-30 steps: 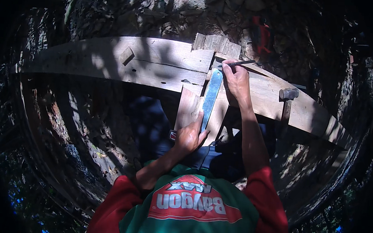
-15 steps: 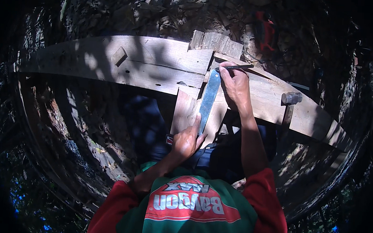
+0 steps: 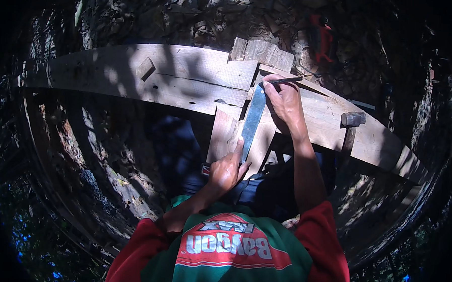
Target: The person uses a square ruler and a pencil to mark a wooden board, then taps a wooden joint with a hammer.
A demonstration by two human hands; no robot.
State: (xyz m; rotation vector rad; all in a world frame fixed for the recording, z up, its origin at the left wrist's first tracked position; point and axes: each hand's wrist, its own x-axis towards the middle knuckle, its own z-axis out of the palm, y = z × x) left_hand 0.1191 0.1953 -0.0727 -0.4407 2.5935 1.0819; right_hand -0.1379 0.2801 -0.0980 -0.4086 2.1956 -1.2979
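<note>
A flat, straight, blue-grey metal strip (image 3: 255,114), with a pale round spot near its top, lies slanted over pale wood (image 3: 262,145). The right hand's (image 3: 286,104) grip pinches a slim black pencil (image 3: 289,80) there; the left hand (image 3: 224,172) touches its lower end, grip unclear.

Tip of black pencil (image 3: 289,80) is lost against right hand (image 3: 285,102); bodyward of that grip, left hand (image 3: 224,172) partly hides metal strip's (image 3: 255,111) end; beyond, red object (image 3: 322,42) sits too shadowed to identify.
</note>
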